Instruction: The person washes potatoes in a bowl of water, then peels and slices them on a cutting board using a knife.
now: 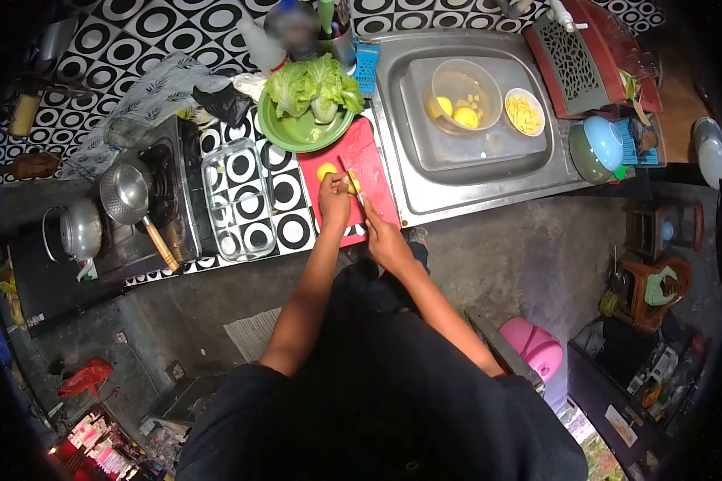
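Note:
A red cutting board (pixel 371 164) lies on the patterned counter in front of me. My left hand (pixel 334 196) is on it, fingers closed on a small yellow piece (pixel 351 187). The closed fingers of my right hand (pixel 383 236) hold a knife (pixel 350 172), its blade at the right side of that piece. Another yellow piece (pixel 326 171) lies just beyond my left fingers. Behind the board stands a green bowl (pixel 303 144) with leafy lettuce (pixel 317 90).
Right of the board, a steel sink (pixel 409 188) holds a clear container (pixel 467 96) and a bowl of yellow slices (pixel 524 111). A glass dish (pixel 239 200), stove (pixel 164 180), strainer (pixel 126 191) and kettle (pixel 82 228) stand left. Bowls (pixel 598 148) sit far right.

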The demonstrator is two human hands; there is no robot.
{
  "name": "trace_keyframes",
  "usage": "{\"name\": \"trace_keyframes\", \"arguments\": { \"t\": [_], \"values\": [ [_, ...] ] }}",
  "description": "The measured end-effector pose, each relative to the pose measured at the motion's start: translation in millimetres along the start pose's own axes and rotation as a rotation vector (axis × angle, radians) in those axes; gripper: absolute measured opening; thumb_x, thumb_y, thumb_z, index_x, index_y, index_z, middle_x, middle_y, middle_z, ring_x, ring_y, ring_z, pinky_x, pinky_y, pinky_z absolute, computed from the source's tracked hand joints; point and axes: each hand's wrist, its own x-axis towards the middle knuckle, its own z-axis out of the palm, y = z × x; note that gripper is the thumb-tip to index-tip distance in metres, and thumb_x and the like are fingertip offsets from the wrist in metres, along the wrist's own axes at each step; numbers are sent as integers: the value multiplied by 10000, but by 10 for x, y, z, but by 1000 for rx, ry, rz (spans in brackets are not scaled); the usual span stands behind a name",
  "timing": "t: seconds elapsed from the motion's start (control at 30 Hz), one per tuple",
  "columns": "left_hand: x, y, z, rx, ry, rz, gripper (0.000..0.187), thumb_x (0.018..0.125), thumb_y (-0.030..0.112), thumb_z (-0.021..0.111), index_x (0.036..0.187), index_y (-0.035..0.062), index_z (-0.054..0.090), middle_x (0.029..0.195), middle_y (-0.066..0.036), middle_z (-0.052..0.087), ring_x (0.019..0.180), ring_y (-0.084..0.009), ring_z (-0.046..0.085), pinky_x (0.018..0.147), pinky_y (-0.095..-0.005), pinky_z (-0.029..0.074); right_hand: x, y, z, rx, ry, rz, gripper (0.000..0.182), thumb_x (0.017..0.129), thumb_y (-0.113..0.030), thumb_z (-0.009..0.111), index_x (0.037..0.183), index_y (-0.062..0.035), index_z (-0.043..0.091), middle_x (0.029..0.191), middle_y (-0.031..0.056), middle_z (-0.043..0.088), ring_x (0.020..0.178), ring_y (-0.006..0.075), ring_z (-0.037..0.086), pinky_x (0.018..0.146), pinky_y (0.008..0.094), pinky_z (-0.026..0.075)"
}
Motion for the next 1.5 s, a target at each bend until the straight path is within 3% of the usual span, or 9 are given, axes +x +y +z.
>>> {"name": "trace_keyframes", "arguments": {
  "t": [0.4, 0.5, 0.77, 0.87, 1.0, 1.07, 1.17, 1.37, 1.5],
  "values": [
    [23, -18, 24, -49, -13, -6, 90, 979, 96, 628, 1013, 14, 613, 875, -61, 664, 777, -131, 612, 721, -277, 497, -48, 61, 126, 6, 85, -39, 534, 1006, -52, 455, 1529, -85, 350, 1137, 387, 583, 995, 489, 637, 854, 378, 510],
    [4, 73, 5, -25, -13, -7, 87, 981, 95, 624, 1012, 15, 613, 871, -64, 667, 776, -133, 615, 731, -280, 498, 153, -272, -64, 43, -58, 179, 526, 1010, -53, 451, 1526, -73, 351, 1202, 387, 551, 1083, 476, 623, 900, 372, 503],
    [-34, 74, 60, -17, 19, 44, 101, 995, 113, 606, 1007, 13, 613, 854, -60, 667, 753, -134, 615, 694, -280, 494, -94, -69, 50, 201, 45, 36, 486, 1037, -74, 429, 1517, -31, 367, 1467, 272, 474, 1411, 315, 432, 1137, 340, 340],
    [-36, 38, 26, -3, 0, 16, 96, 994, 111, 606, 1006, 16, 613, 852, -61, 666, 741, -136, 613, 686, -280, 496, 44, 42, 106, 210, 23, 17, 485, 1038, -76, 431, 1518, -33, 368, 1456, 281, 481, 1408, 310, 437, 1132, 335, 346],
    [0, 59, 1, -7, -29, -5, 94, 1009, 122, 591, 1033, 31, 596, 863, -44, 636, 737, -109, 574, 662, -262, 485, 330, 16, 99, 216, 8, 75, 499, 1031, -89, 431, 1527, -111, 376, 1314, 349, 541, 1247, 443, 544, 994, 379, 453],
    [-19, 40, 5, -26, -16, 6, 91, 1009, 119, 590, 1021, 29, 600, 869, -41, 641, 733, -109, 574, 658, -262, 484, 209, -37, 76, 223, -15, 125, 489, 1033, -90, 430, 1520, -90, 380, 1222, 366, 585, 1178, 442, 603, 954, 389, 477],
    [-6, 80, 42, -62, -18, 16, 93, 1006, 120, 594, 1009, 28, 603, 861, -48, 650, 731, -115, 586, 655, -266, 490, -108, 357, 272, 105, 167, -166, 486, 1048, -101, 434, 1523, -29, 360, 1330, 284, 594, 1167, 252, 627, 988, 318, 449],
    [-12, 27, -23, 0, -48, 52, 98, 996, 126, 607, 1006, 28, 601, 845, -64, 670, 741, -132, 622, 653, -275, 508, 227, -56, 24, 207, -22, 144, 472, 1048, -123, 434, 1517, -92, 385, 1049, 365, 618, 902, 348, 672, 865, 374, 495],
    [30, -37, 6, -34, -32, 40, 102, 996, 128, 607, 1005, 27, 596, 848, -68, 670, 730, -133, 622, 647, -274, 504, 218, 10, 66, 228, -15, 172, 475, 1053, -144, 436, 1522, -91, 378, 1210, 362, 592, 1096, 361, 658, 959, 366, 470]
  ]
}}
